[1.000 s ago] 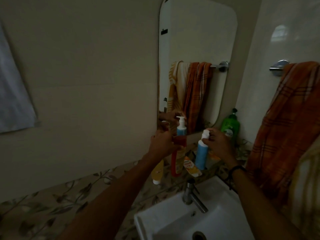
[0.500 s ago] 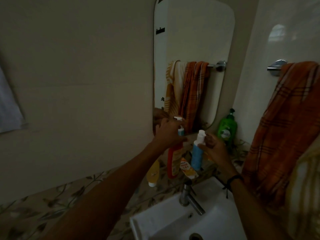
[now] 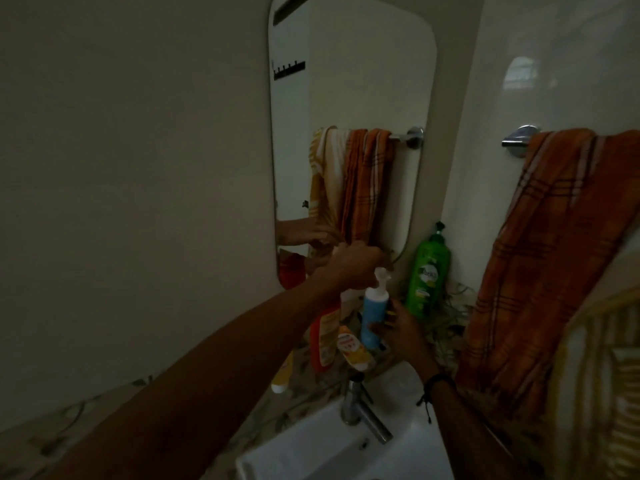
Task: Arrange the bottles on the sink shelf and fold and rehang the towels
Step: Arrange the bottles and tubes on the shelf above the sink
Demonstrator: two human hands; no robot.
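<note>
Left hand (image 3: 353, 265), fingers curled over the red bottle's (image 3: 323, 341) top, steadies it upright on the sink shelf (image 3: 450, 327). Right hand (image 3: 401, 330), fingers wrapped round the blue bottle (image 3: 372, 313) at its 3 o'clock, probably seats it alongside. Orange towel (image 3: 554, 254) not yet folded.

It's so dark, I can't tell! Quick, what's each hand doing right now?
Left hand: grips the top of the red bottle.
Right hand: holds the blue bottle by its lower part.
</note>
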